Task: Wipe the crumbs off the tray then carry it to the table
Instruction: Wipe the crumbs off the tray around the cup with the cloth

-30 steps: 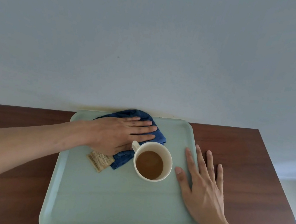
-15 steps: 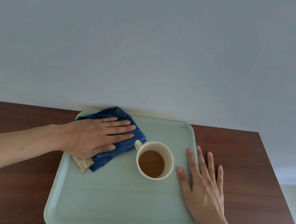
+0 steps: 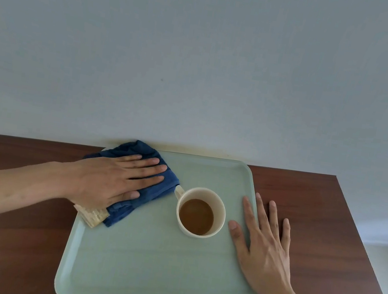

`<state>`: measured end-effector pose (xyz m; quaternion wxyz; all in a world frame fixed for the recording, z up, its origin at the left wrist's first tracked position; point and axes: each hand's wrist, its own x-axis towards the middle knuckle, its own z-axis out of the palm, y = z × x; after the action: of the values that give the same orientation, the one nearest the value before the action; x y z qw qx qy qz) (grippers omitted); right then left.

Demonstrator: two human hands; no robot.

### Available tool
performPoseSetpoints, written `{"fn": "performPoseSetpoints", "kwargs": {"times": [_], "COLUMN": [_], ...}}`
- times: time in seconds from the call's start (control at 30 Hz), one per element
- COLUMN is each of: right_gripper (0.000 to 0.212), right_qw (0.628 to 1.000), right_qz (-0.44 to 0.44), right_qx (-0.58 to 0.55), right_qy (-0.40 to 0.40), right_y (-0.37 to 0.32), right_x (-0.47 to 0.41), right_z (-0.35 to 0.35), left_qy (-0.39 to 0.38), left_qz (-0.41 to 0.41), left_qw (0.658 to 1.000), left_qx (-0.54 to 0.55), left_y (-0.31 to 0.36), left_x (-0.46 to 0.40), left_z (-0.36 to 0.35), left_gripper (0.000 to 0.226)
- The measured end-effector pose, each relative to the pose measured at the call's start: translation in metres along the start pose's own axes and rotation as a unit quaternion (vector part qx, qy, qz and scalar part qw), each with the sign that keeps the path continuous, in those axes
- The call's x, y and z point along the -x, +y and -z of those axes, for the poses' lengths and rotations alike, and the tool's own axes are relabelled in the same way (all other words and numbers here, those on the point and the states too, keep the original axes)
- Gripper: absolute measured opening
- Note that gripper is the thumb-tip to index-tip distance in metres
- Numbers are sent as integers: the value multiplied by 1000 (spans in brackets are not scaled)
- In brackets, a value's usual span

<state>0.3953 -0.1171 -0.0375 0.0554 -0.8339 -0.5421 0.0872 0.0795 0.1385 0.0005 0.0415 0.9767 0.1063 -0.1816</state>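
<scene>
On the tray (image 3: pixel 143 266), the cloth (image 3: pixel 148 190) lies left of the mug (image 3: pixel 200 211).

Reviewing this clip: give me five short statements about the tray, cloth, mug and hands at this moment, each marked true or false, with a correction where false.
1. The left hand presses flat on the dark blue cloth. True.
2. The cream ceramic mug is empty. False: it holds a brown drink.
3. The right hand lies flat across the right edge of the pale green plastic tray. True.
4. The mug's handle points toward the right hand. False: it points toward the cloth.
5. The tray is lifted off the dark brown wooden table. False: it rests on the table, its near edge overhanging slightly.
</scene>
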Motion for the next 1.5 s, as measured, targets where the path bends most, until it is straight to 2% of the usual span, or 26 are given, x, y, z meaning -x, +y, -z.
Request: {"fn": "performPoseSetpoints", "kwargs": {"times": [0.4,0.6,0.83,0.97,1.07,1.23,1.5], "right_gripper": [70,71,72,73,74,74,77], "right_qw": [1000,1000,1000,1000,1000,1000,1000], "right_qz": [1,-2,-2,-6,-6,-10,-5], "right_qx": [-1,3,3,2,-2,-6,-8], "right_qy": [5,7,5,-2,-4,-3,-8], "right_y": [-1,1,2,2,0,0,0], "right_x": [-1,0,-1,0,-1,-1,-1], "right_z": [0,1,0,-1,0,1,1], "left_qy": [55,55,69,35,29,64,55], "left_qz": [-66,-66,-24,17,68,149,145], "left_qw": [996,996,997,999,997,984,981], "left_qx": [-33,-28,-8,-3,24,68,118], "left_y": [16,21,19,11,8,26,77], "left_x": [-74,-80,-52,-20,7,20,50], "left_z": [21,27,14,4,-5,-20,-26], "left_gripper": [65,64,60,62,61,58,57]}}
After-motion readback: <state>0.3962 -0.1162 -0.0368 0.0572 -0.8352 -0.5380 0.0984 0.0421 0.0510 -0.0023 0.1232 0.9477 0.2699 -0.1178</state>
